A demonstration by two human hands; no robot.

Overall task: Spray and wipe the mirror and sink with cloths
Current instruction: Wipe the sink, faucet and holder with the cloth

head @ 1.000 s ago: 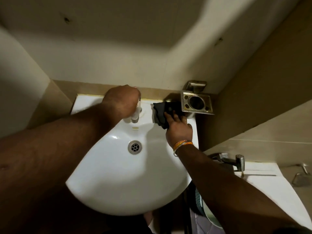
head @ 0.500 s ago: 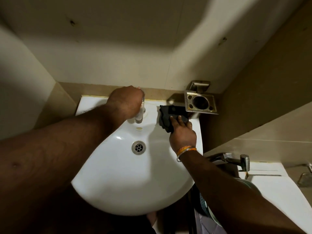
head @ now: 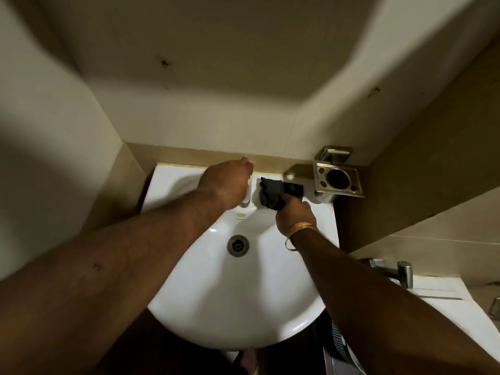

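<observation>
A white round sink (head: 216, 307) fills the middle of the view, with its metal drain (head: 238, 245) near the back. My left hand (head: 226, 185) is closed around the tap (head: 246, 200) at the back rim, hiding most of it. My right hand (head: 295, 215) presses a dark cloth (head: 270, 194) onto the sink's back ledge, just right of the tap. The mirror is out of view.
A metal tumbler holder (head: 339, 181) is fixed to the wall right of the cloth. A second tap (head: 397, 272) and a white surface (head: 443, 307) sit at the lower right. Tiled walls close in on the left, back and right.
My right hand has slid the cloth along the back ledge, closer to the tap. My left hand stays on the tap. The view has shifted a little.
</observation>
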